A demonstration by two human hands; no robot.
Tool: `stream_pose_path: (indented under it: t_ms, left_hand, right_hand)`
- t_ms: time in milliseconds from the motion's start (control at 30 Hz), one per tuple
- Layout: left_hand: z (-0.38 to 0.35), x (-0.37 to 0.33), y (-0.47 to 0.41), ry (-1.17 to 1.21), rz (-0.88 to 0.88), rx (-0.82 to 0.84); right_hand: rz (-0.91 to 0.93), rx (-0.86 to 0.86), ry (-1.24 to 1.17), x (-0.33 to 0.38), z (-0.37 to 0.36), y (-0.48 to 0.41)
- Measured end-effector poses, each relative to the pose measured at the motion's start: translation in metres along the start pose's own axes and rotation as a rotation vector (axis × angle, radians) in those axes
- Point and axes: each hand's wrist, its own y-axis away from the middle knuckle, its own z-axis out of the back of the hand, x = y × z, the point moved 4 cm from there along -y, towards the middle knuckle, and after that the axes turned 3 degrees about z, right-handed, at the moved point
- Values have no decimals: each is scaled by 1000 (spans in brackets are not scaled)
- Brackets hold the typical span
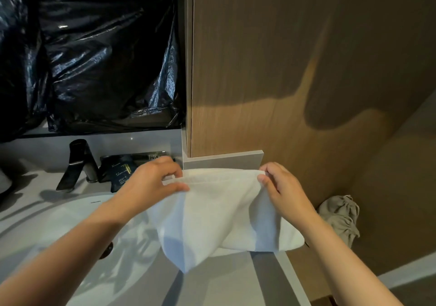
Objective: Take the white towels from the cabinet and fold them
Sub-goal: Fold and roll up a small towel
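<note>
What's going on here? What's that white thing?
A person is holding a white towel up by its top edge, the left hand pinching one corner and the right hand the other. It hangs loose above the counter, next to a white sink with a black faucet. It does not look neatly folded yet.

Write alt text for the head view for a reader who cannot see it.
The left hand and right hand pinch the top edge of a white towel, holding it up over a grey counter beside a white basin. A black faucet stands behind; a wood panel rises at right.
</note>
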Motion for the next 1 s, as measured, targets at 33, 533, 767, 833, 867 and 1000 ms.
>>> stream_pose_path:
  t_ms: [33,533,767,833,867,1000]
  left_hand:
    - [3,-4,-4,-14,-25,5]
    - [-21,12,10,18,143,202]
    - [-8,2,5,-11,177,79]
    - [-11,-4,1,-105,203,138]
    - [-12,-8,0,-144,215,156]
    - [-1,-22,-6,-137,228,34]
  right_hand:
    - [-5,-4,18,0,3,-2]
    - [64,48,203,-12,10,-2]
    - [69,118,272,-14,22,0]
    - [65,107,319,-14,25,0]
    - [65,89,333,-14,26,1]
    - [100,-28,323,-11,36,-4]
